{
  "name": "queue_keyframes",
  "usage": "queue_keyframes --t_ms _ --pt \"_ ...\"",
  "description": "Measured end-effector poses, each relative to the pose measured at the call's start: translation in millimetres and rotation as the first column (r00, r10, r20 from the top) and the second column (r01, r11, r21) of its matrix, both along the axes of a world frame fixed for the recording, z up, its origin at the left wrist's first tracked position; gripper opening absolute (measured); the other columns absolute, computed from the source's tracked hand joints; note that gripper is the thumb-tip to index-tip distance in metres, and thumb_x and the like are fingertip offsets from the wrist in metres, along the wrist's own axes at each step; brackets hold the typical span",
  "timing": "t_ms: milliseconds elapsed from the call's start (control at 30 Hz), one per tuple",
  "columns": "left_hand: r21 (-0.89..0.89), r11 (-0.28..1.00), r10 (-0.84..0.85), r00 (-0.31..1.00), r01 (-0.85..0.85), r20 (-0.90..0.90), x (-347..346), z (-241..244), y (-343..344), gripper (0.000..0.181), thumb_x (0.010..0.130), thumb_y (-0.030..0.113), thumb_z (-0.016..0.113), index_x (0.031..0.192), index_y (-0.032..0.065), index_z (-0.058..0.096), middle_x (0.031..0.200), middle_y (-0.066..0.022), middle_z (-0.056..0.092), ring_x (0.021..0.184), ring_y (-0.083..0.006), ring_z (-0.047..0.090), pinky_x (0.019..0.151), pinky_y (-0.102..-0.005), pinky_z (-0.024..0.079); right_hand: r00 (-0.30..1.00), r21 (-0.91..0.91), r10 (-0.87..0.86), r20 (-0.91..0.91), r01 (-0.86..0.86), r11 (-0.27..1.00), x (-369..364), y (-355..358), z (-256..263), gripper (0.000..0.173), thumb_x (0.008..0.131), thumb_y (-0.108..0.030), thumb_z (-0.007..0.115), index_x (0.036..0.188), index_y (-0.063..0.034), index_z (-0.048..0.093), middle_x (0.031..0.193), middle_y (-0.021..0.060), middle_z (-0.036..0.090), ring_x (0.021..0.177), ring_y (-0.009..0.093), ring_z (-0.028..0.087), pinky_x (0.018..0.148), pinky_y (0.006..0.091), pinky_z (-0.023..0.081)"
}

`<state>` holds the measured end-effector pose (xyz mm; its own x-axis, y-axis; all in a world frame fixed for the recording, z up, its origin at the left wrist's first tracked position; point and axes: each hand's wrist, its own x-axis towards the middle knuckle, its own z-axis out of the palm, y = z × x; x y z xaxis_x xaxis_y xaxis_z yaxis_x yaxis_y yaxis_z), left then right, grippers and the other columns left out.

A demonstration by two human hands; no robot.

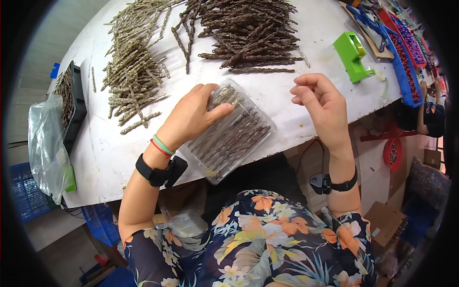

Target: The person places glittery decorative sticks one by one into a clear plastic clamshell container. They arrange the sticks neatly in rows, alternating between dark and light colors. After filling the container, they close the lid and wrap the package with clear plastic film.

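Observation:
My left hand (pixel 195 114) grips a clear plastic box (pixel 263 138) by its upper left side, thumb across the top. Inside the box, twisted dark brown sticks (pixel 233 140) lie in a row, with gold glitter sticks (pixel 227 95) at the far end. The box sits tilted at the table's front edge, its near corner overhanging. My right hand (pixel 321 104) is raised right of the box, apart from it, with thumb and fingers curled close together. Whether something thin and clear is between its fingertips, I cannot tell.
Piles of gold sticks (pixel 134 68) and dark brown sticks (pixel 251 32) cover the white table's (pixel 93 158) far side. A green tape dispenser (pixel 351 57) stands right, near blue scissors (pixel 367 25) and a blue tray (pixel 405 71). A black crate (pixel 77 104) is left. Another person's arm (pixel 422 107) shows far right.

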<state>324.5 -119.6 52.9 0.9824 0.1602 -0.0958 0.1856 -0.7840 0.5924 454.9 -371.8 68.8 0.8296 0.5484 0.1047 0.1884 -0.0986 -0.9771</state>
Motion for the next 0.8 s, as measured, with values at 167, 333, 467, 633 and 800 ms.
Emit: queue_keyframes --t_ms 167,333,467,633,800 --pt "0.055 0.998 0.034 0.999 -0.035 0.009 -4 1 -5 0.065 0.090 0.045 0.068 0.128 -0.0063 0.055 0.103 -0.0225 0.062 0.086 -0.0324 0.061 0.079 -0.0395 0.050 0.988 -0.120 -0.035 0.148 0.053 0.991 3 -8 -4 0.018 0.092 -0.012 0.069 0.105 0.0000 0.066 0.090 0.0063 0.070 0.079 0.013 0.066 0.074 0.0269 0.052" --pt "0.057 0.997 0.048 0.998 -0.050 0.036 -6 -2 -6 0.065 0.089 0.045 0.069 0.125 -0.0070 0.055 0.101 -0.0228 0.062 0.085 -0.0323 0.061 0.078 -0.0400 0.049 0.920 -0.173 -0.073 0.386 0.150 0.973 10 -13 -7 0.019 0.087 -0.011 0.073 0.102 -0.0007 0.066 0.090 0.0093 0.070 0.076 0.017 0.067 0.070 0.0292 0.053" --pt "0.085 0.996 0.035 0.998 -0.031 -0.048 -3 -1 -1 0.064 0.087 0.047 0.072 0.115 -0.0082 0.056 0.089 -0.0219 0.062 0.078 -0.0316 0.060 0.073 -0.0392 0.049 0.743 -0.187 -0.030 0.668 0.208 0.960 22 -15 -19 0.022 0.081 -0.013 0.079 0.097 -0.0033 0.067 0.085 0.0098 0.069 0.073 0.023 0.066 0.068 0.0329 0.053" --pt "-0.087 0.993 0.059 0.981 -0.076 -0.187 2 9 0 0.061 0.088 0.049 0.072 0.106 -0.0070 0.056 0.074 -0.0162 0.060 0.068 -0.0222 0.057 0.063 -0.0356 0.047 0.447 -0.188 0.062 0.893 0.243 0.952 33 -28 -18 0.024 0.077 -0.019 0.082 0.092 -0.0066 0.067 0.081 0.0069 0.067 0.070 0.026 0.063 0.063 0.0359 0.048" --pt "-0.234 0.972 -0.032 0.969 -0.027 -0.245 0 14 -1 0.060 0.090 0.051 0.069 0.108 -0.0052 0.057 0.076 -0.0079 0.061 0.070 -0.0114 0.055 0.061 -0.0305 0.047 0.329 -0.134 0.049 0.943 0.241 0.961 34 -43 -1 0.028 0.076 -0.022 0.083 0.091 -0.0061 0.067 0.079 0.0066 0.066 0.069 0.026 0.061 0.062 0.0360 0.047"
